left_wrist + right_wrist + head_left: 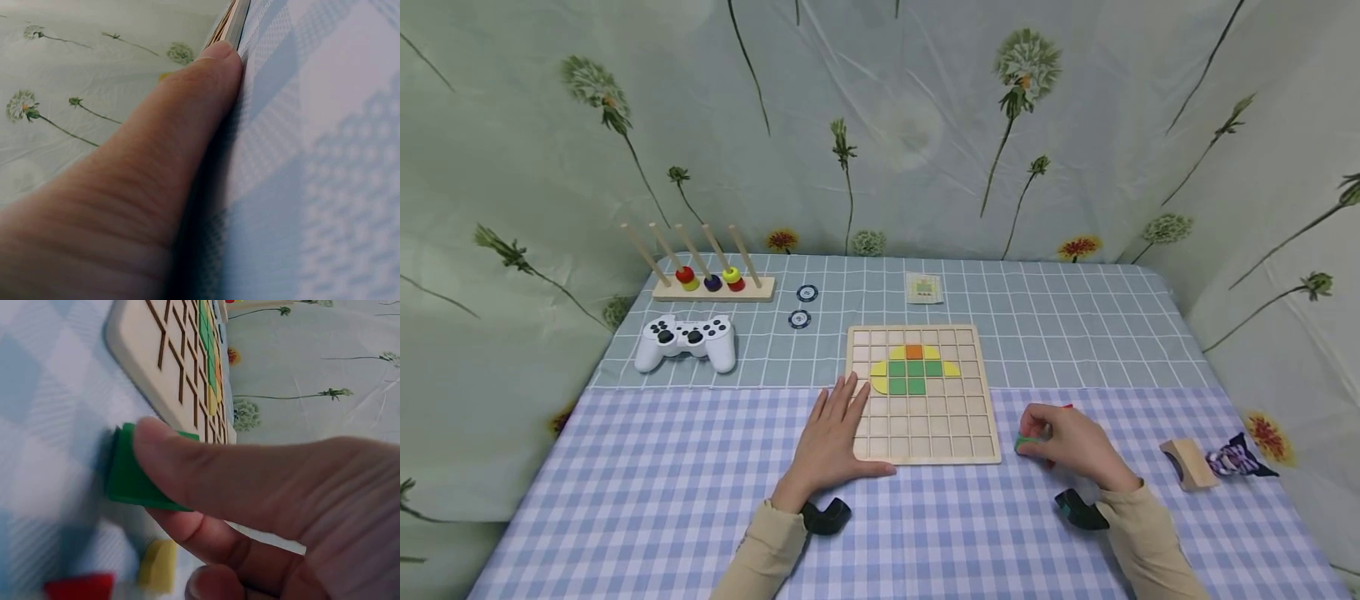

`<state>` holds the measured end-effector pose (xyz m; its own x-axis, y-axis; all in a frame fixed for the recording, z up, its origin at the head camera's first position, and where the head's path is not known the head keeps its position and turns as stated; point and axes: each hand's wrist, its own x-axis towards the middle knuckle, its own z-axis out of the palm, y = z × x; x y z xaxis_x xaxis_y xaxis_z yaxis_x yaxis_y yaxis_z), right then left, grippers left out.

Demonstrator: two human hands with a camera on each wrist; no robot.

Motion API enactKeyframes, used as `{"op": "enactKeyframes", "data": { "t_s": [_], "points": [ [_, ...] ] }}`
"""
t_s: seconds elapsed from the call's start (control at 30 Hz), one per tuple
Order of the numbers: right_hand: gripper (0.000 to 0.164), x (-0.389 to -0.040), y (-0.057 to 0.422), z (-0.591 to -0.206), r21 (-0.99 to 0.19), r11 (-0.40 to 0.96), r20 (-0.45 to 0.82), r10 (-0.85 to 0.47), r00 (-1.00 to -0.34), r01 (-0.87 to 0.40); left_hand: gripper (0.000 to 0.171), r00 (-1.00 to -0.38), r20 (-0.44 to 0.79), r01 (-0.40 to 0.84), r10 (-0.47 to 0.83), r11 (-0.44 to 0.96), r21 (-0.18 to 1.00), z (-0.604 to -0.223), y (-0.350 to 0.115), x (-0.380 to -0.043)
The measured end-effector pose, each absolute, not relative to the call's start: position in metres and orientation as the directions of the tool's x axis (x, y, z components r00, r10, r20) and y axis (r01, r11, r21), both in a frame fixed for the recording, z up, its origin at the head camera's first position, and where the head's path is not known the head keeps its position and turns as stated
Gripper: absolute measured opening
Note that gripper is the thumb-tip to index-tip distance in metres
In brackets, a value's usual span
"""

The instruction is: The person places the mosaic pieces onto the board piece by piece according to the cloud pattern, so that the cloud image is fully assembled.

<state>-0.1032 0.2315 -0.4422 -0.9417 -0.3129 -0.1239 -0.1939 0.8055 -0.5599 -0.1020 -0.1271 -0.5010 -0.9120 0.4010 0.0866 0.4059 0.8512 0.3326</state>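
Note:
A wooden grid board (962, 425) lies flat in the middle of the table, with green, yellow and orange tiles set in its upper squares. My left hand (831, 446) rests on the board's left front corner, fingers straight and thumb along the front edge. Right of the board, my right hand (1071, 442) pinches a green square tile (128, 472) between thumb and fingers, close over the cloth. Below that tile in the right wrist view lie a yellow piece (159, 565) and a red piece (81, 587), partly hidden from the head view by the hand.
A pattern card (924, 288) lies behind the board. At the back left stand a peg rack (760, 290) with coloured beads, a white game controller (687, 340) and two round chips (800, 319). To the far right are a wooden arch block (1191, 465) and a purple wrapped item (1236, 458).

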Motion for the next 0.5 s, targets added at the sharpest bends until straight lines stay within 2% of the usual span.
{"op": "enactKeyframes", "data": {
  "t_s": [0.13, 0.27, 0.5],
  "points": [
    [0.021, -0.113, 0.218, -0.437, -0.559, 0.805, -0.086, -0.294, -0.952, -0.198, 0.124, -0.915, 0.095, 0.401, 0.393, 0.850, 0.342, -0.501, -0.128, -0.101],
    [0.021, -0.129, 0.200, -0.435, -0.553, 0.802, -0.011, -0.275, -0.961, -0.223, 0.123, -0.913, 0.103, 0.404, 0.394, 0.844, 0.353, -0.500, -0.128, -0.101],
    [0.022, -0.152, 0.171, -0.439, -0.621, 0.737, 0.054, -0.297, -0.953, -0.265, 0.124, -0.911, 0.100, 0.410, 0.401, 0.844, 0.346, -0.500, -0.126, -0.102]
  ]
}}
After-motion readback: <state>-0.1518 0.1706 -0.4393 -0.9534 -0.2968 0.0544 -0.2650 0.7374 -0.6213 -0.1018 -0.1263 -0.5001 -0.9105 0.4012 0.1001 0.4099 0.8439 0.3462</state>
